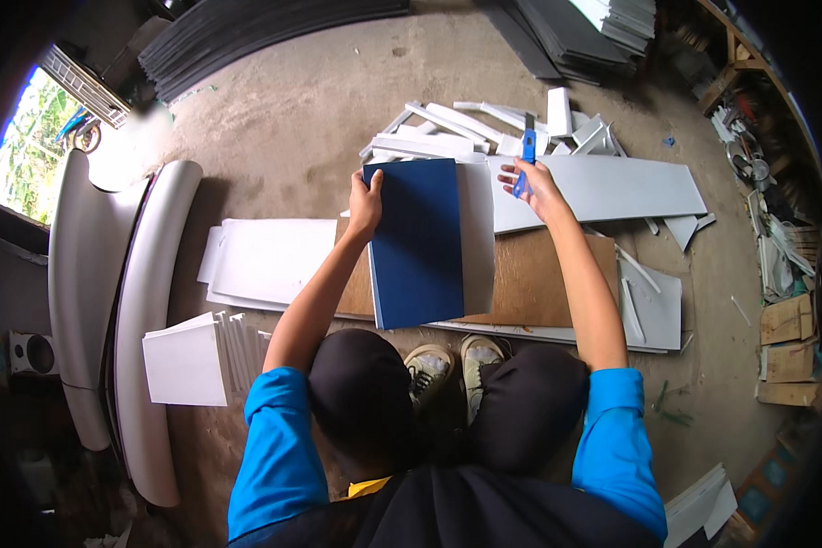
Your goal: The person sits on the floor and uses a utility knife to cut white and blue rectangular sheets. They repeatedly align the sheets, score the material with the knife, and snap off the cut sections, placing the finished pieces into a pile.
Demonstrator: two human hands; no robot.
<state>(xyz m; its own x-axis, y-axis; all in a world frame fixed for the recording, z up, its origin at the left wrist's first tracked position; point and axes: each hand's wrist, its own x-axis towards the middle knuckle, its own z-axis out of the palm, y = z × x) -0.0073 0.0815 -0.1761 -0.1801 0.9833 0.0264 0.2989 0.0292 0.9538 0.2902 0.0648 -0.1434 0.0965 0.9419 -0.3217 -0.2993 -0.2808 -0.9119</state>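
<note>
My left hand [366, 205] grips a dark blue rectangular board [418, 251] by its upper left corner, thumb on top and fingers hidden underneath. The board is tilted up over a brown wooden board [543, 274]. A white piece [477, 233] shows along the blue board's right side; whether the two touch, I cannot tell. In my right hand [541, 190] is a blue utility knife [528, 146], held at the thumb with its blade pointing away from me and the other fingers loosely spread. Just beyond that hand lies a long white foam sheet [612, 187].
White offcuts [466, 128] are heaped beyond the boards. More white sheets [274, 260] lie at left, near a stack of cut white panels [187, 361]. Large white rolls [160, 320] stand farther left. Dark sheets [247, 36] lie at the back; wooden blocks [785, 333] line the right.
</note>
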